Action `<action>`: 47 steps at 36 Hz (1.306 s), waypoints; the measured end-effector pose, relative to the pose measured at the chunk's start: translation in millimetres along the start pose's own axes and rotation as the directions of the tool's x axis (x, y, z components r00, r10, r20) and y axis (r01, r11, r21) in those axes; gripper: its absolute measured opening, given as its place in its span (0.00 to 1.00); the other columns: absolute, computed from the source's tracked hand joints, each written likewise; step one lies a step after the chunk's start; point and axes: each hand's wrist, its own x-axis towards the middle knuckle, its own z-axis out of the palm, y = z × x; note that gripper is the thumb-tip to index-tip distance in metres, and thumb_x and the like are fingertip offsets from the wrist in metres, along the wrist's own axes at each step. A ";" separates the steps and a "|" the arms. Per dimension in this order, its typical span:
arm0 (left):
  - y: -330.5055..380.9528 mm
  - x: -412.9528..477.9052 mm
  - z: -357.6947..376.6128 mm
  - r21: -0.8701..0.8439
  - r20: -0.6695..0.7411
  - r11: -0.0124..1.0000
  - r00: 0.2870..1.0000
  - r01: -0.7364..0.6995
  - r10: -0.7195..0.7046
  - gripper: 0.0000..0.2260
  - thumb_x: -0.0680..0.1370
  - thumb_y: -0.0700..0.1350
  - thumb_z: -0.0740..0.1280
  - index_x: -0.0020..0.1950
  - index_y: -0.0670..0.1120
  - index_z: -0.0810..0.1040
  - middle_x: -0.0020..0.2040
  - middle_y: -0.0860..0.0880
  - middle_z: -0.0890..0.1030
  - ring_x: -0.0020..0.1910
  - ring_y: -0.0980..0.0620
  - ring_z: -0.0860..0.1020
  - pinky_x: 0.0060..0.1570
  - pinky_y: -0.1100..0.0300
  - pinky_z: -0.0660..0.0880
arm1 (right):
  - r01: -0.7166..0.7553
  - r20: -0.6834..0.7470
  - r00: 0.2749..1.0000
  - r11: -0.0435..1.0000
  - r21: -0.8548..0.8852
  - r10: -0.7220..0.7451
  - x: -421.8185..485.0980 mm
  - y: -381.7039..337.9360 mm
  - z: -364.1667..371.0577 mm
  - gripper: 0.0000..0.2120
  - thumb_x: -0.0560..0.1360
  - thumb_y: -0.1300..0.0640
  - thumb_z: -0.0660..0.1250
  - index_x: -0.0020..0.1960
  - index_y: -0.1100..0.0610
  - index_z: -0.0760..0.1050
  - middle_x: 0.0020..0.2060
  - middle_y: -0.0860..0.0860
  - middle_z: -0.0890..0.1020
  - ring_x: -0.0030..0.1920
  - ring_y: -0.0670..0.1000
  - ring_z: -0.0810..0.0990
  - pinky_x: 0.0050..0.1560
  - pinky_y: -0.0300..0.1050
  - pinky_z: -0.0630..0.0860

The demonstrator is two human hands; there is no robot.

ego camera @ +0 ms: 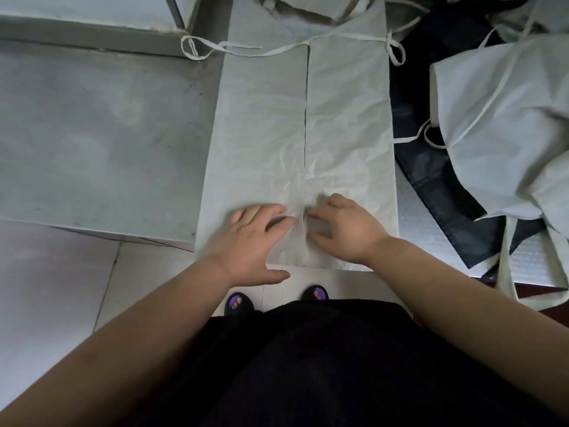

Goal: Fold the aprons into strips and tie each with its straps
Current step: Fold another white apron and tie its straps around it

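A pale grey-white apron [261, 124] lies flat on the grey table [92, 134], stretching away from me. Both its side flaps are folded inward and meet at a seam down the middle. My left hand [252, 241] lies flat on the near end of the left flap, fingers spread. On the right flap, next to the seam, my right hand [345, 229] rests with its fingers slightly bent. At the far end, one thin strap [215, 47] loops out to the left and another strap [395, 52] to the right.
A heap of more pale aprons [498, 124] with loose straps lies at the right over dark fabric [440, 192]. More aprons [311, 7] are bunched at the far end. The table's near edge ends by my feet on the tiled floor [141, 272].
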 end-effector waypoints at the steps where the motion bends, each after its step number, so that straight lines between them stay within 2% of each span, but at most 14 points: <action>1: 0.0 -1.3 3.5 0.024 0.002 1.000 1.000 -0.001 0.001 0.40 0.59 0.68 0.65 0.68 0.55 0.63 0.67 0.51 0.64 0.65 0.49 0.63 0.61 0.51 0.64 | 0.007 -0.001 1.000 1.000 -0.023 -0.007 -2.8 -0.3 0.9 0.27 0.74 0.45 0.65 0.71 0.50 0.66 0.61 0.54 0.69 0.62 0.56 0.69 0.64 0.44 0.65; 5: 6.0 -0.5 14.7 0.042 -0.138 0.999 0.990 0.025 -0.019 0.40 0.56 0.49 0.75 0.66 0.51 0.65 0.59 0.49 0.65 0.56 0.47 0.67 0.55 0.52 0.67 | 0.023 0.080 0.997 0.971 -0.239 -0.004 -12.4 -5.3 5.7 0.43 0.69 0.33 0.65 0.76 0.48 0.52 0.70 0.52 0.58 0.69 0.55 0.61 0.70 0.48 0.56; 7: 9.6 -0.6 17.3 0.023 -0.187 0.999 0.982 0.040 -0.035 0.39 0.55 0.45 0.74 0.65 0.50 0.66 0.52 0.49 0.65 0.50 0.47 0.67 0.52 0.54 0.65 | 0.035 0.102 0.995 0.938 -0.346 0.001 -17.9 -6.9 10.5 0.48 0.68 0.34 0.67 0.77 0.50 0.46 0.71 0.52 0.54 0.71 0.55 0.58 0.70 0.49 0.55; 9: 11.3 -1.6 15.1 0.014 -0.171 1.000 0.985 0.014 -0.012 0.38 0.56 0.45 0.73 0.66 0.48 0.68 0.50 0.48 0.67 0.49 0.46 0.67 0.53 0.53 0.66 | 0.033 0.107 0.994 0.920 -0.390 0.010 -22.7 -8.6 14.0 0.47 0.69 0.39 0.67 0.77 0.51 0.43 0.72 0.52 0.53 0.72 0.55 0.56 0.70 0.49 0.54; 11: 9.5 -2.2 6.7 0.013 -0.112 1.000 0.993 -0.024 0.025 0.35 0.61 0.45 0.73 0.68 0.45 0.70 0.52 0.46 0.72 0.52 0.43 0.70 0.55 0.51 0.70 | 0.020 0.070 0.998 0.931 -0.364 0.005 -25.4 -9.7 15.6 0.41 0.72 0.44 0.66 0.76 0.51 0.47 0.72 0.53 0.56 0.72 0.54 0.58 0.69 0.48 0.55; 13: 5.9 -4.0 -2.6 -0.035 -0.032 0.999 0.999 -0.039 0.038 0.28 0.68 0.45 0.68 0.68 0.43 0.71 0.57 0.44 0.73 0.57 0.41 0.71 0.58 0.50 0.69 | -0.005 0.032 0.999 0.952 -0.308 0.016 -28.4 -12.2 16.9 0.36 0.73 0.48 0.65 0.75 0.53 0.52 0.70 0.53 0.61 0.69 0.54 0.63 0.67 0.47 0.58; 16: 4.2 -5.4 -11.4 -0.129 -0.038 0.990 0.998 -0.048 0.043 0.21 0.71 0.46 0.57 0.60 0.40 0.77 0.53 0.41 0.78 0.52 0.38 0.76 0.53 0.51 0.74 | -0.026 -0.001 1.000 0.967 -0.253 0.027 -30.1 -9.0 17.9 0.27 0.75 0.50 0.63 0.71 0.55 0.62 0.62 0.54 0.71 0.61 0.56 0.71 0.61 0.46 0.62; 20: 3.2 0.1 -21.5 -0.246 0.021 0.969 1.000 0.027 -0.023 0.15 0.76 0.38 0.60 0.61 0.44 0.78 0.57 0.43 0.78 0.56 0.40 0.74 0.54 0.54 0.70 | -0.102 -0.027 0.995 0.986 -0.136 0.099 -30.8 -4.8 18.5 0.14 0.76 0.58 0.59 0.60 0.57 0.74 0.53 0.56 0.74 0.52 0.61 0.74 0.50 0.46 0.67; 23: -4.8 10.5 -33.6 -0.276 0.098 0.955 0.991 0.112 -0.088 0.14 0.79 0.42 0.59 0.62 0.50 0.77 0.57 0.46 0.79 0.56 0.43 0.75 0.51 0.55 0.71 | -0.121 -0.037 0.992 0.990 -0.079 0.118 -25.9 -4.8 13.7 0.10 0.76 0.59 0.57 0.53 0.58 0.75 0.49 0.57 0.75 0.50 0.60 0.75 0.47 0.48 0.70; 26: -13.0 18.5 -41.3 -0.279 0.182 0.941 0.973 0.192 -0.145 0.12 0.81 0.44 0.57 0.62 0.49 0.75 0.57 0.46 0.79 0.56 0.44 0.74 0.48 0.58 0.68 | -0.181 -0.007 0.983 0.978 -0.101 0.182 -24.6 -7.5 2.0 0.06 0.78 0.59 0.56 0.44 0.55 0.69 0.46 0.57 0.76 0.45 0.56 0.71 0.43 0.44 0.65; 29: -18.0 23.0 -53.3 -0.273 0.260 0.933 0.952 0.234 -0.163 0.11 0.81 0.43 0.57 0.60 0.46 0.75 0.57 0.45 0.77 0.52 0.46 0.72 0.44 0.59 0.64 | -0.243 0.029 0.968 0.964 -0.111 0.247 -22.2 -4.3 -9.5 0.09 0.79 0.58 0.57 0.40 0.53 0.64 0.42 0.54 0.73 0.44 0.55 0.69 0.42 0.45 0.65; 34: -23.1 25.1 -65.2 -0.266 0.331 0.910 0.917 0.317 -0.223 0.12 0.83 0.45 0.54 0.61 0.45 0.73 0.50 0.48 0.72 0.38 0.51 0.69 0.28 0.60 0.61 | -0.258 0.083 0.960 0.958 -0.124 0.269 -14.9 1.0 -22.7 0.06 0.81 0.54 0.56 0.47 0.55 0.66 0.45 0.54 0.73 0.46 0.56 0.70 0.46 0.47 0.70; 40: -24.7 27.2 -63.9 -0.268 0.345 0.890 0.899 0.370 -0.270 0.12 0.83 0.45 0.54 0.60 0.43 0.73 0.53 0.45 0.74 0.46 0.48 0.69 0.38 0.59 0.62 | -0.341 0.116 0.921 0.913 -0.224 0.372 -9.7 7.2 -28.1 0.09 0.82 0.47 0.54 0.48 0.52 0.65 0.44 0.52 0.71 0.47 0.55 0.72 0.43 0.45 0.67; 47: -27.3 31.6 -61.9 -0.286 0.390 0.873 0.880 0.396 -0.271 0.12 0.83 0.44 0.54 0.61 0.45 0.75 0.50 0.48 0.72 0.48 0.48 0.70 0.43 0.61 0.63 | -0.277 0.168 0.929 0.920 -0.278 0.330 1.3 8.1 -35.6 0.12 0.82 0.46 0.52 0.52 0.52 0.71 0.41 0.48 0.71 0.47 0.53 0.71 0.38 0.43 0.63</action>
